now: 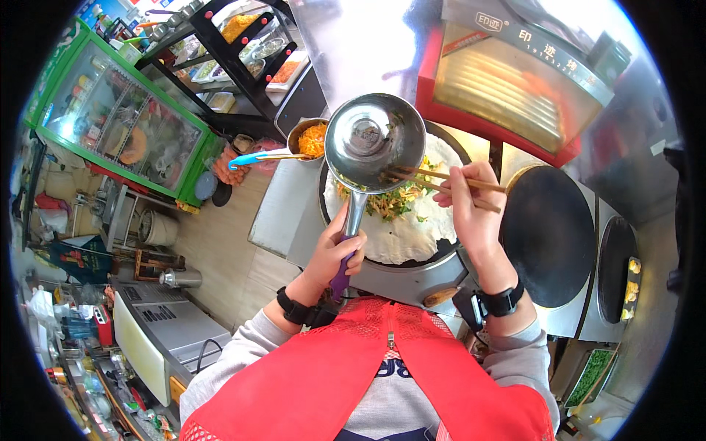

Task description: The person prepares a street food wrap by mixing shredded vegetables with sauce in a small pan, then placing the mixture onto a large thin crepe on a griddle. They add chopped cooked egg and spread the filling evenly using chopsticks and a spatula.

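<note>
A shiny steel saucepan (375, 140) with a purple handle tilts over the griddle's far edge; wooden chopsticks (441, 184) reach under its rim.

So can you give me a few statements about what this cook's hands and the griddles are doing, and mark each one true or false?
1. The left hand grips the purple handle of a small steel saucepan. True.
2. The right hand holds a metal spatula. False: it holds wooden chopsticks.
3. A thin pale crepe lies on the round griddle, with shredded filling on it. True.
4. The dark griddle to the person's right also carries a crepe. False: its surface is bare.
5. A bowl of orange shreds sits beside the saucepan. True.
</note>
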A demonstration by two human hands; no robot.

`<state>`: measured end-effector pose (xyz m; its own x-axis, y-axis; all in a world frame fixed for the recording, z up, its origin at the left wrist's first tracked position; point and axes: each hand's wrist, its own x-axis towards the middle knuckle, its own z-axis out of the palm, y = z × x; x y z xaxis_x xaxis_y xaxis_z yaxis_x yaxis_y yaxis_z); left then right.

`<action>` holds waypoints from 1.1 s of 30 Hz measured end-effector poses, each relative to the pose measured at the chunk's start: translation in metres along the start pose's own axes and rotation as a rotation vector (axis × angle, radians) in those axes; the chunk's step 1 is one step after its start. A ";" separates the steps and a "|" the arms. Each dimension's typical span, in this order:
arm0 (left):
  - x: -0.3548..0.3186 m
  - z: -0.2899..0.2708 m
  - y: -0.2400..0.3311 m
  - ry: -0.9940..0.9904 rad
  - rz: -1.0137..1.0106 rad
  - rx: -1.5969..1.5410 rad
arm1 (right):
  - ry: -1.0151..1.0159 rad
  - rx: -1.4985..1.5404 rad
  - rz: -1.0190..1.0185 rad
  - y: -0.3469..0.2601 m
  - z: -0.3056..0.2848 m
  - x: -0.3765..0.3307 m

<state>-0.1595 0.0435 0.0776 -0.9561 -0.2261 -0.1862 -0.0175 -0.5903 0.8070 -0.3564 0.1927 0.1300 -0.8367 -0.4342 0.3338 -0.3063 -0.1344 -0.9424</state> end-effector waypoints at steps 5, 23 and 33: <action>0.007 0.000 -0.008 0.009 -0.011 0.116 | 0.138 0.019 -0.203 0.011 -0.007 -0.002; 0.013 -0.011 -0.025 0.035 0.007 0.183 | -0.301 -0.369 -0.620 -0.008 0.015 -0.071; 0.008 -0.014 -0.020 0.038 0.031 0.233 | -0.347 -0.443 -0.458 0.009 -0.007 -0.077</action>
<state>-0.1631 0.0424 0.0518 -0.9456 -0.2732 -0.1764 -0.0592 -0.3885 0.9196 -0.2984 0.2312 0.0959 -0.4108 -0.6881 0.5982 -0.8083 -0.0286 -0.5881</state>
